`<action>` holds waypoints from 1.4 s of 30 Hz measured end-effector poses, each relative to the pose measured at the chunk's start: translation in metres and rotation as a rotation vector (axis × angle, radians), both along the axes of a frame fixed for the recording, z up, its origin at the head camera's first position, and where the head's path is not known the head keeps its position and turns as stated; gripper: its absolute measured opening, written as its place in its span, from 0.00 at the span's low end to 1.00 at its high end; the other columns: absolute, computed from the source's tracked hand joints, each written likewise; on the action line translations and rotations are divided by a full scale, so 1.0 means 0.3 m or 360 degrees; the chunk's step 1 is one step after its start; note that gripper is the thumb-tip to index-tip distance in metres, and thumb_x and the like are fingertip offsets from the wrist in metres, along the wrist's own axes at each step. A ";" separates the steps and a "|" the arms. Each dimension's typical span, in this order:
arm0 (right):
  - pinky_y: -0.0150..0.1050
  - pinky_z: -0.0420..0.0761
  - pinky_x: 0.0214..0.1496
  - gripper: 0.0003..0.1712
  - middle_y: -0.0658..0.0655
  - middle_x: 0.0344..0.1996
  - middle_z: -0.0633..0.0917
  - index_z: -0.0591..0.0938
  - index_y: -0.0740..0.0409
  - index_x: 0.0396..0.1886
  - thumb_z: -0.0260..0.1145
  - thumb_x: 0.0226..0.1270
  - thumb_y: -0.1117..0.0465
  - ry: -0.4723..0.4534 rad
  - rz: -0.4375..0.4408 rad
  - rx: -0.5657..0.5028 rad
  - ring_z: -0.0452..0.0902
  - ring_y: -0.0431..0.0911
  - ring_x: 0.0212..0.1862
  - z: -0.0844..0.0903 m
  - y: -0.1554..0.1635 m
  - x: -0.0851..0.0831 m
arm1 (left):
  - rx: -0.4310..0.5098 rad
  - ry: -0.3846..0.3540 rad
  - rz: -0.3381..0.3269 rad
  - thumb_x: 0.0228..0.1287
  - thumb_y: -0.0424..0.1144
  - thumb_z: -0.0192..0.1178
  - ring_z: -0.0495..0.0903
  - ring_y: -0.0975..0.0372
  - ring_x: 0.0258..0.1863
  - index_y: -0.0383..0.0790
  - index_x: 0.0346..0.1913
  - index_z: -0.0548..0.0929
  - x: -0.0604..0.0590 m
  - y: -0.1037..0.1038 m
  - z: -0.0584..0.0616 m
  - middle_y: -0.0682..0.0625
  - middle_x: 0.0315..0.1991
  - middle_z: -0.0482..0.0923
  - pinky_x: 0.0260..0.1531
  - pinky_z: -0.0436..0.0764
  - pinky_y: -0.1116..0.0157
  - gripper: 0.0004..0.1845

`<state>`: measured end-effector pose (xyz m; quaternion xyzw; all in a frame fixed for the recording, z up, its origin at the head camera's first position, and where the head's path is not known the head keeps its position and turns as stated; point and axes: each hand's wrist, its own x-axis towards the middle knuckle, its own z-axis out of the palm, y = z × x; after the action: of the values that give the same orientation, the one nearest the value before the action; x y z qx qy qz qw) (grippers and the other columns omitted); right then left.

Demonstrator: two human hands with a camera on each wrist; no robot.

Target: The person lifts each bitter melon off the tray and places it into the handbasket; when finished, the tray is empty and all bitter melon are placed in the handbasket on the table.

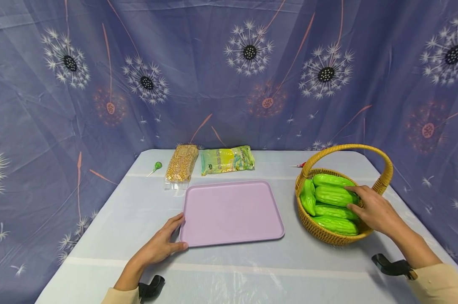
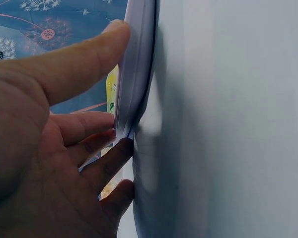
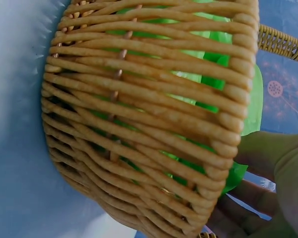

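Note:
A lilac tray (image 1: pixel 232 211) lies flat in the middle of the table. My left hand (image 1: pixel 164 244) holds its near left corner, thumb along the rim (image 2: pixel 136 59) and fingers (image 2: pixel 97 141) tucked at the edge. A wicker basket (image 1: pixel 320 228) with a hoop handle stands to the right and holds several green bitter gourds (image 1: pixel 333 196). My right hand (image 1: pixel 373 209) reaches into the basket, its fingers curled round one gourd. In the right wrist view the basket wall (image 3: pixel 139 114) fills the frame, with green gourd (image 3: pixel 253 99) behind it.
At the back of the table lie a clear bag of corn kernels (image 1: pixel 181 164), a yellow-green snack packet (image 1: pixel 226 160) and a green lollipop (image 1: pixel 157 166). A small red item (image 1: pixel 299 165) lies behind the basket. A patterned blue cloth hangs all round.

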<state>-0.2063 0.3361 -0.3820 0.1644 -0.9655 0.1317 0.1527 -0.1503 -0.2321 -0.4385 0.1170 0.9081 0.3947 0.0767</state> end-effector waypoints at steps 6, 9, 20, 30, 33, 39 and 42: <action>0.65 0.73 0.41 0.30 0.74 0.49 0.76 0.71 0.66 0.58 0.69 0.54 0.66 -0.0021 -0.0038 0.0027 0.73 0.67 0.48 -0.003 -0.002 -0.003 | 0.0000 0.0014 -0.0010 0.52 0.43 0.69 0.48 0.42 0.73 0.30 0.69 0.61 0.001 0.002 -0.001 0.40 0.74 0.51 0.69 0.51 0.40 0.44; 0.65 0.73 0.41 0.30 0.74 0.49 0.76 0.72 0.66 0.57 0.70 0.54 0.66 -0.0019 -0.0042 0.0017 0.73 0.67 0.47 -0.006 -0.005 -0.003 | 0.0002 0.0019 -0.0015 0.52 0.43 0.69 0.48 0.41 0.73 0.29 0.69 0.61 0.002 0.003 -0.002 0.40 0.74 0.51 0.69 0.51 0.40 0.44; 0.64 0.71 0.45 0.32 0.74 0.48 0.77 0.74 0.67 0.56 0.72 0.54 0.59 -0.0002 -0.0038 -0.0041 0.72 0.68 0.48 -0.011 -0.030 -0.015 | -0.0008 -0.0006 0.0005 0.52 0.44 0.69 0.47 0.42 0.74 0.31 0.69 0.61 0.005 -0.002 -0.001 0.42 0.74 0.50 0.68 0.52 0.39 0.44; 0.59 0.69 0.44 0.28 0.72 0.48 0.77 0.77 0.65 0.53 0.72 0.53 0.58 0.0046 -0.0015 -0.0041 0.70 0.65 0.46 -0.032 -0.038 -0.032 | 0.0008 0.0005 -0.0009 0.52 0.44 0.69 0.48 0.42 0.73 0.29 0.69 0.61 0.008 0.000 -0.005 0.40 0.74 0.51 0.68 0.52 0.39 0.44; 0.57 0.68 0.43 0.28 0.71 0.47 0.77 0.78 0.65 0.52 0.73 0.52 0.59 0.0073 -0.0008 -0.0029 0.70 0.63 0.45 -0.032 -0.038 -0.035 | 0.0003 0.0002 -0.0009 0.53 0.44 0.68 0.48 0.42 0.73 0.30 0.69 0.61 0.006 0.000 -0.005 0.41 0.74 0.51 0.68 0.52 0.39 0.44; 0.56 0.67 0.41 0.27 0.71 0.47 0.76 0.78 0.64 0.51 0.73 0.51 0.61 0.0114 -0.0021 -0.0003 0.67 0.62 0.44 -0.029 -0.048 -0.034 | -0.0016 0.0013 -0.0009 0.53 0.45 0.68 0.47 0.41 0.74 0.31 0.69 0.61 0.001 -0.002 -0.001 0.41 0.74 0.50 0.68 0.52 0.39 0.44; 0.57 0.67 0.42 0.27 0.71 0.47 0.76 0.78 0.64 0.52 0.73 0.51 0.62 0.0116 -0.0028 0.0004 0.66 0.63 0.45 -0.029 -0.052 -0.032 | -0.0014 0.0018 -0.0014 0.52 0.45 0.68 0.47 0.41 0.73 0.30 0.69 0.61 0.001 -0.001 0.000 0.40 0.74 0.50 0.69 0.51 0.39 0.44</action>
<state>-0.2158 0.3204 -0.3907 0.1609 -0.9609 0.1232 0.1888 -0.1500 -0.2325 -0.4386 0.1230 0.9097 0.3897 0.0738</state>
